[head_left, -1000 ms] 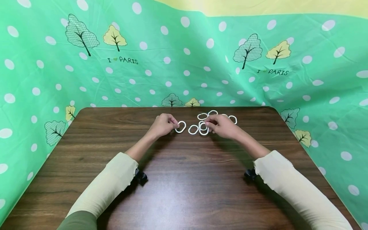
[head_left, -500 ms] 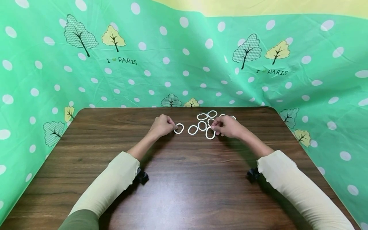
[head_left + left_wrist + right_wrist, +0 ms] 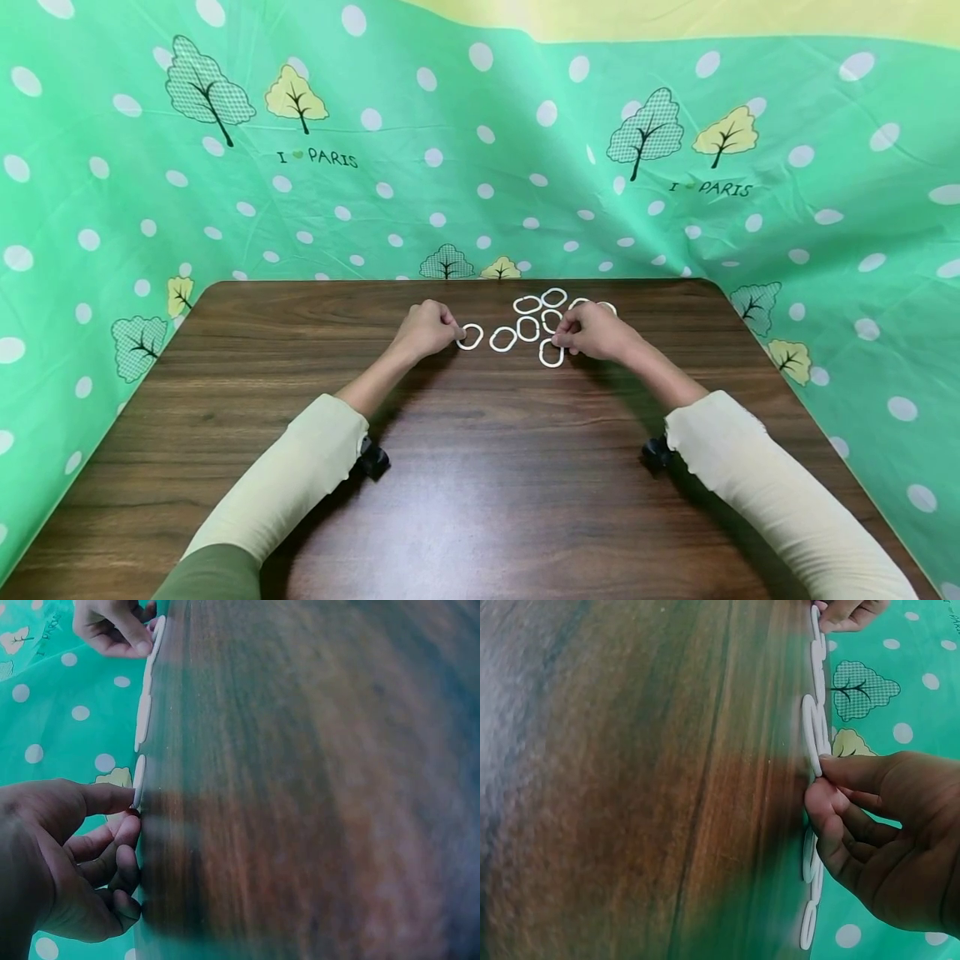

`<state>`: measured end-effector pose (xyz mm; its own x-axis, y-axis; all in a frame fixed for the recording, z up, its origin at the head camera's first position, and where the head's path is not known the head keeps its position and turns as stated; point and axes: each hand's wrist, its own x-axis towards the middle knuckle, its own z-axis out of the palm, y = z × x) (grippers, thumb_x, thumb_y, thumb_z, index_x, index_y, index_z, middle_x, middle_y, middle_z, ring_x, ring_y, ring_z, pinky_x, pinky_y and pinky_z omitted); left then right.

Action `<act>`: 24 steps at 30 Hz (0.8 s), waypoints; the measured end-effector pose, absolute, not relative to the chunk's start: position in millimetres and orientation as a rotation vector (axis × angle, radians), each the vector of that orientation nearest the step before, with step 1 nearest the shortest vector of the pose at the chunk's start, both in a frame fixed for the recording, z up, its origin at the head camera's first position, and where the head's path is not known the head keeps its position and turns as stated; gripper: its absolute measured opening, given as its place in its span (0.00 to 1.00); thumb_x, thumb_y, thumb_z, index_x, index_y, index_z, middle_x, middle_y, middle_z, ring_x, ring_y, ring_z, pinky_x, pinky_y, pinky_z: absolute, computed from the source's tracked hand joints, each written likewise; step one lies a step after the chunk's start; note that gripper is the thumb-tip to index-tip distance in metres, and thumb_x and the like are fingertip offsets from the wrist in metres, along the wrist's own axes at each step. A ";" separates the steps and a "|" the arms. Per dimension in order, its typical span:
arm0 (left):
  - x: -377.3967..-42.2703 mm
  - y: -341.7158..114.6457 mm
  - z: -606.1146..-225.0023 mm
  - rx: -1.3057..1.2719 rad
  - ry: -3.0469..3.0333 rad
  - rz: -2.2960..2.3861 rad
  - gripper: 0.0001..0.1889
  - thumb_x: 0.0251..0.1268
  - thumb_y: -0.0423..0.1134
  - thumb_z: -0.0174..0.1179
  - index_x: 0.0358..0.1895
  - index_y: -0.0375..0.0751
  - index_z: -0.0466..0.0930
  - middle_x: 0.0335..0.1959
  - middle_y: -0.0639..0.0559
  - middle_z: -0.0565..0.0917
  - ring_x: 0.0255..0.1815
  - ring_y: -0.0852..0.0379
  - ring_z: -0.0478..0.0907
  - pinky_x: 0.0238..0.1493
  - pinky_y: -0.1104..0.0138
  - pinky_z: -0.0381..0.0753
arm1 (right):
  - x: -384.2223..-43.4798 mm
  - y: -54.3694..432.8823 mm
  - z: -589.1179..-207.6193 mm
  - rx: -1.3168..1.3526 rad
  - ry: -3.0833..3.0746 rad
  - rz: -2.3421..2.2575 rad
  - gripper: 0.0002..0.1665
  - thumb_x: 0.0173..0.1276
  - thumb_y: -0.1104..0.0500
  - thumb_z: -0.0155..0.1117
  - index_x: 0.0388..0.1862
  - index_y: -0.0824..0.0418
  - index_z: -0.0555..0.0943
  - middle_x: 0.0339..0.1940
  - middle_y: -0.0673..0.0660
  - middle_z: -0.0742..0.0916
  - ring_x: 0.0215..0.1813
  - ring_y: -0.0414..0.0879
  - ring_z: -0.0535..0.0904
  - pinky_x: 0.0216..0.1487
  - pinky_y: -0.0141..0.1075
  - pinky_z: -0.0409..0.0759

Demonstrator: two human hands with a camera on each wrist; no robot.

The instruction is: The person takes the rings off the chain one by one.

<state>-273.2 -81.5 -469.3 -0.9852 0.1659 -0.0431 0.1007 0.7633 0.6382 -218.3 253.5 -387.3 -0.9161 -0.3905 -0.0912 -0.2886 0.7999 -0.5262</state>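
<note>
My left hand (image 3: pixel 429 329) pinches the left side of a white oval ring (image 3: pixel 481 333) between thumb and fingers, low over the far part of the table. In the left wrist view this ring (image 3: pixel 139 776) appears edge-on beside the thumb tip. My right hand (image 3: pixel 596 332) pinches another white oval ring (image 3: pixel 551 366) at its upper right side. The right wrist view shows that ring (image 3: pixel 809 731) tilted, held by thumb and forefinger. Between the hands lies a loose ring (image 3: pixel 492 340), and a second ring (image 3: pixel 518 330) lies right of it.
Several more white rings, among them one ring (image 3: pixel 554 289) near the far edge, lie around and behind the right hand, which partly hides some. The brown wooden table (image 3: pixel 465 467) ends at a green dotted cloth (image 3: pixel 450 125). Black wrist devices sit by both sleeves.
My right hand has moved right and nearer with its ring, which overlapped another ring before and now stands apart. The left hand's ring has come slightly lower; that hand has barely moved.
</note>
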 end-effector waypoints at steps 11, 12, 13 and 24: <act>-269.8 -81.8 -466.4 0.217 2.839 1.029 0.10 0.66 0.53 0.78 0.28 0.58 0.91 0.31 0.61 0.92 0.38 0.54 0.86 0.45 0.60 0.84 | -218.1 250.4 -388.8 -0.514 2.846 -0.701 0.08 0.78 0.59 0.77 0.36 0.60 0.93 0.24 0.52 0.92 0.27 0.43 0.87 0.33 0.33 0.78; -268.5 -82.0 -465.3 0.212 2.830 1.037 0.11 0.65 0.53 0.79 0.28 0.57 0.91 0.32 0.61 0.92 0.39 0.54 0.86 0.45 0.60 0.84 | -218.0 250.5 -388.9 -0.514 2.848 -0.705 0.08 0.78 0.59 0.77 0.36 0.60 0.93 0.24 0.52 0.92 0.27 0.43 0.87 0.32 0.33 0.78; -267.0 -82.3 -464.0 0.211 2.825 1.041 0.11 0.66 0.53 0.79 0.28 0.57 0.91 0.32 0.61 0.92 0.39 0.54 0.86 0.46 0.60 0.84 | -217.8 250.7 -389.2 -0.514 2.848 -0.710 0.08 0.78 0.59 0.77 0.36 0.60 0.93 0.24 0.52 0.92 0.27 0.43 0.87 0.32 0.33 0.78; -230.9 -91.0 -422.9 0.283 2.729 1.210 0.09 0.71 0.48 0.76 0.39 0.48 0.91 0.33 0.55 0.91 0.41 0.53 0.84 0.52 0.57 0.83 | -210.4 260.9 -382.2 -0.507 2.883 -0.743 0.08 0.79 0.58 0.77 0.39 0.59 0.93 0.31 0.55 0.94 0.31 0.47 0.90 0.37 0.35 0.80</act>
<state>-230.9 -91.0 -422.9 -0.9721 0.2283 -0.0539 0.1134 0.6585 0.7440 -210.4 260.9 -382.2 -0.9364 -0.3494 -0.0336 -0.2896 0.8231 -0.4885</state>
